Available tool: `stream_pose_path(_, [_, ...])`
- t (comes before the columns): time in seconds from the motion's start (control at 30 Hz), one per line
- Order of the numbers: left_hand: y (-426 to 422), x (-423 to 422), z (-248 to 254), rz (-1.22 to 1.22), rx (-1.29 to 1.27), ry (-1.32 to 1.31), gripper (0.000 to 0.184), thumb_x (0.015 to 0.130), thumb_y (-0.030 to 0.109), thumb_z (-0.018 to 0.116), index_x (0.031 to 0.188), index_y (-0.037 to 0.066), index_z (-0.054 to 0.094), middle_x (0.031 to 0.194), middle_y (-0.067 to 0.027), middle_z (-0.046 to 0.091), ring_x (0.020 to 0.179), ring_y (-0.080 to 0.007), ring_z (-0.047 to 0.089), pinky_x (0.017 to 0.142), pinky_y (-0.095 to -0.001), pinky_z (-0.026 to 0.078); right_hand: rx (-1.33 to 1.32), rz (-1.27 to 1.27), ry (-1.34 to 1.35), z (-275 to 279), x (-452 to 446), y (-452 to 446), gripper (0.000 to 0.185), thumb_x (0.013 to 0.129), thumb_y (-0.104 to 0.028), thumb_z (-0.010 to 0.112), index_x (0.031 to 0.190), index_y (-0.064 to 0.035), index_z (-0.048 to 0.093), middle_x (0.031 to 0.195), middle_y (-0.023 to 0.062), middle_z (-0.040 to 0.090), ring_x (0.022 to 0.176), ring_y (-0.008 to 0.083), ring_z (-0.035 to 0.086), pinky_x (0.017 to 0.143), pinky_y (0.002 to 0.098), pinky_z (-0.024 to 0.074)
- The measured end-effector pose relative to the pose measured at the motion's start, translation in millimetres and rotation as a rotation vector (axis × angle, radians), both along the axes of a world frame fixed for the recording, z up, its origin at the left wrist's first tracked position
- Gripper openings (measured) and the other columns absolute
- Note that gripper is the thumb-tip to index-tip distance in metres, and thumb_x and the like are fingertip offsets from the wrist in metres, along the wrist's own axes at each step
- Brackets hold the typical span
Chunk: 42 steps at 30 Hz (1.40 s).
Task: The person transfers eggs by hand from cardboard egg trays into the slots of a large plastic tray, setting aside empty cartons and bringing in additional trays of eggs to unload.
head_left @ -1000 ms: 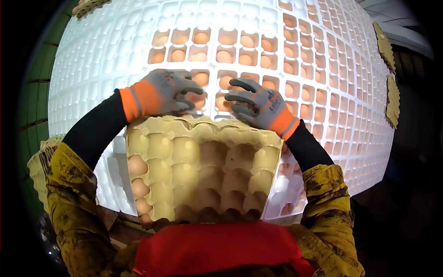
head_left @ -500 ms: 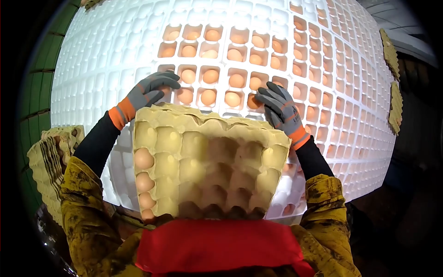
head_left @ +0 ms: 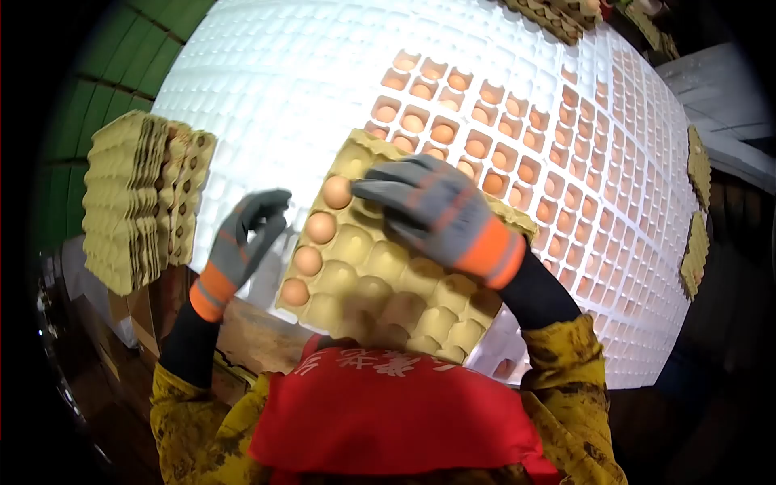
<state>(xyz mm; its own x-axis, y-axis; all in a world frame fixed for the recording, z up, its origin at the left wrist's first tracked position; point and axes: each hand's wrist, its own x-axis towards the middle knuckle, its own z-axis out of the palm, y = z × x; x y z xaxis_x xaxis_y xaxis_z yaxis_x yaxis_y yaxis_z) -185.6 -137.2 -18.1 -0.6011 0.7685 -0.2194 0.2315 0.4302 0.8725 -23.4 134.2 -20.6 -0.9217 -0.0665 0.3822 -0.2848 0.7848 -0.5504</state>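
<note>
A yellowish pulp egg tray [head_left: 386, 260] lies tilted in front of me, mostly bare, with several brown eggs down its left edge. My right hand [head_left: 440, 212], in a grey glove with an orange cuff, reaches across this tray. Its outstretched fingertips come up to the uppermost egg [head_left: 337, 191]; whether they touch it I cannot tell. To the left of the tray, my left hand [head_left: 246, 246], gloved alike, hovers with curved fingers apart and holds nothing. Beyond, brown eggs [head_left: 477, 149] sit in square cells of the white trays [head_left: 250, 105].
A stack of pulp trays [head_left: 125, 202] stands at the left edge of the white trays. More pulp trays [head_left: 558, 18] lie at the far edge, with others [head_left: 697, 250] along the right side. Green slats [head_left: 121, 52] run behind on the left.
Both hands have left the white cells: my right hand has moved left over the pulp tray, my left hand down beside it. The view has turned, and the tray now appears slanted.
</note>
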Motion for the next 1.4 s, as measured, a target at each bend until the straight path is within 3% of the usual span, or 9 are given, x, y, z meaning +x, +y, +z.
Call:
stream_pose_path(0.2, [-58.5, 92.5, 17.6, 0.02, -0.195, 0.472, 0.054, 0.079, 0.019, 0.082, 0.126, 0.004, 0.059, 0.103, -0.0124, 0.063, 0.092, -0.0262, 0.062, 0.081, -0.0369, 0.051, 0.274, 0.339, -0.002, -26.5, -62.7, -21.1, 0.039, 0.085, -0.012, 0.064, 0.124, -0.0146, 0.063, 0.129, 0.0057, 0.06, 0.125, 0.0288, 0.052, 0.106, 0.0425, 0.0407])
stream_pose_path(0.4, [-57.6, 102.1, -9.2, 0.066, -0.315, 0.711, 0.044, 0.076, 0.027, 0.083, 0.108, 0.005, 0.063, 0.098, -0.0152, 0.063, 0.089, -0.0328, 0.062, 0.079, -0.0405, 0.051, -1.524, -0.02, -0.342, 3.3, -33.6, -29.2, 0.041, 0.087, -0.017, 0.062, 0.125, -0.0016, 0.06, 0.109, 0.0079, 0.064, 0.108, 0.0232, 0.062, 0.094, 0.0353, 0.0505])
stream_pose_path(0.5, [-64.2, 96.0, -8.6, 0.136, -0.114, 0.583, 0.036, 0.079, 0.021, 0.081, 0.106, 0.005, 0.064, 0.093, -0.0115, 0.063, 0.083, -0.025, 0.062, 0.075, -0.0347, 0.051, -0.417, 0.153, -0.236, -10.7, -47.3, -41.7, 0.038, 0.089, -0.022, 0.067, 0.124, -0.0083, 0.063, 0.116, 0.0092, 0.064, 0.105, 0.0263, 0.064, 0.092, 0.0354, 0.0526])
stream_pose_path(0.63, [-78.3, 78.5, -11.4, 0.583, 0.531, -0.542, 0.032, 0.089, 0.013, 0.067, 0.118, 0.001, 0.06, 0.104, -0.0074, 0.061, 0.09, -0.0165, 0.064, 0.08, -0.0317, 0.055, 0.555, 0.205, -0.067, -14.7, -48.4, -80.6, 0.048, 0.075, -0.022, 0.077, 0.122, -0.0166, 0.066, 0.121, 0.0092, 0.064, 0.097, 0.0324, 0.064, 0.085, 0.0405, 0.0542])
stream_pose_path(0.77, [-65.0, 71.5, -2.9, 0.468, 0.647, -0.283, 0.031, 0.096, 0.006, 0.053, 0.126, -0.003, 0.056, 0.111, -0.0089, 0.06, 0.092, -0.0143, 0.062, 0.08, -0.0295, 0.054, -0.196, 0.076, -0.301, 8.5, -26.3, -57.7, 0.042, 0.086, -0.019, 0.07, 0.126, -0.0114, 0.064, 0.119, 0.0076, 0.065, 0.099, 0.0258, 0.065, 0.083, 0.0368, 0.0545])
stream_pose_path(0.87, [-46.8, 63.1, 10.3, 0.072, 0.066, 0.054, 0.039, 0.087, 0.011, 0.067, 0.125, 0.006, 0.062, 0.12, -0.0113, 0.063, 0.089, -0.0174, 0.064, 0.076, -0.0284, 0.053, -1.095, -0.166, -0.369, 22.5, 24.3, -28.6, 0.042, 0.091, -0.023, 0.064, 0.129, -0.0042, 0.06, 0.115, 0.0076, 0.066, 0.096, 0.0213, 0.065, 0.083, 0.0316, 0.054])
stream_pose_path(0.93, [-24.3, 72.6, 4.2, -0.272, -0.058, 0.856, 0.045, 0.078, 0.008, 0.071, 0.122, 0.013, 0.065, 0.118, -0.0146, 0.064, 0.089, -0.0307, 0.067, 0.075, -0.0374, 0.054, -1.444, -0.294, -0.262, 16.9, 67.6, 4.5, 0.048, 0.093, -0.024, 0.061, 0.135, -0.0019, 0.055, 0.115, 0.0108, 0.065, 0.095, 0.0206, 0.066, 0.083, 0.0318, 0.0541])
stream_pose_path(1.23, [8.3, 49.2, 15.6, -0.555, -0.122, 0.836, 0.034, 0.071, 0.0, 0.073, 0.103, 0.008, 0.063, 0.102, -0.0117, 0.064, 0.089, -0.035, 0.065, 0.075, -0.0411, 0.052, -1.137, -1.116, -0.063, -93.5, 248.1, 48.7, 0.045, 0.088, -0.016, 0.076, 0.129, -0.0052, 0.062, 0.111, 0.006, 0.067, 0.091, 0.0171, 0.066, 0.072, 0.0315, 0.0594])
stream_pose_path(1.4, [29.9, 45.1, 31.6, -0.357, -0.111, 0.438, 0.036, 0.076, -0.006, 0.066, 0.111, 0.003, 0.063, 0.095, -0.0037, 0.061, 0.073, -0.0125, 0.054, 0.069, -0.0277, 0.047, -0.539, -1.168, 0.066, -128.8, 214.8, 29.2, 0.041, 0.081, -0.021, 0.079, 0.117, -0.0063, 0.065, 0.109, 0.0126, 0.068, 0.099, 0.0304, 0.066, 0.086, 0.0397, 0.0538])
